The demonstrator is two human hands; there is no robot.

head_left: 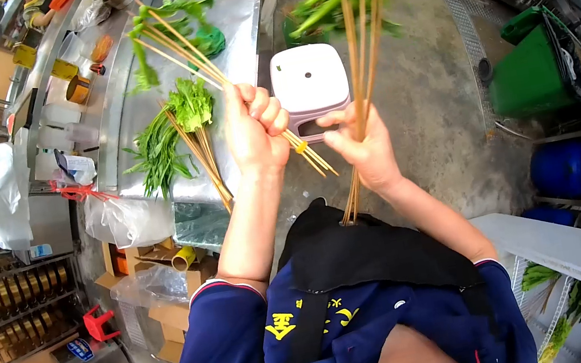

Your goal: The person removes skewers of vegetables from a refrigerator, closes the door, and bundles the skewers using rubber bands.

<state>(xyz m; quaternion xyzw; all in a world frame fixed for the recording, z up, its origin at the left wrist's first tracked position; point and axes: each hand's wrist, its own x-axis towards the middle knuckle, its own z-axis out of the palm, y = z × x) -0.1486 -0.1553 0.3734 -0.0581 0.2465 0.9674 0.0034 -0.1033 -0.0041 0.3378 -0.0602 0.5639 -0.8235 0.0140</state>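
Head view: two hands, two bunches of leafy sticks

The left hand (255,126) is curled tight around one bunch of sticks (210,70). Green leaves (184,16) sit at the top, and what looks like a yellow band (301,147) goes around the sticks near the bottom. The right hand (371,152) has hold of another bunch, the long sticks (353,65), but its thumb and first finger stand apart, so that hold looks looser. Bright green stalks (331,4) are up at the top of it, a bit blurry. Its bottom ends point down to the black apron (384,246). The two hands are near each other, not touching.

To do this part well, I think a soft, firm squeeze is best. Hold the wood, not the leaves, so the leaves don't get squashed. Lining up the bottom ends would help each bunch sit neat. Mind the thin ends near the tummy, as they could poke. Leaves may be heavy up top, so a bunch could tip if the hold is weak.

Just past the hands is a stool (297,91) with a white top. Beside it, on the left, the shiny table (236,27) has more leafy sticks (200,150) lying on it. Farther off, on the right, stands a green bin (524,72).
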